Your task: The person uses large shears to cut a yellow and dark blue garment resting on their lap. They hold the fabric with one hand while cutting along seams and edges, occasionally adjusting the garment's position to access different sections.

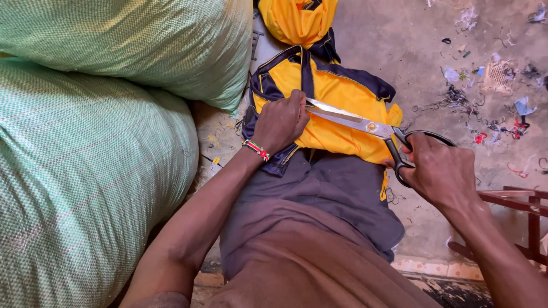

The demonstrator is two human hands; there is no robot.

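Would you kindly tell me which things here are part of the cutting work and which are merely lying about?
In use:
- scissors, in the right hand
- yellow and navy garment, pinned by the left hand

Lying about:
- green woven sacks
- fabric scraps on the floor
- yellow bundle
- red metal frame

Bright, even daylight falls from above. Glare flashes on the scissors (pixel 365 122), whose blades look sharp. Soft shadows lie beneath the green sacks (pixel 114 85); those sacks bulge with edge distortion.
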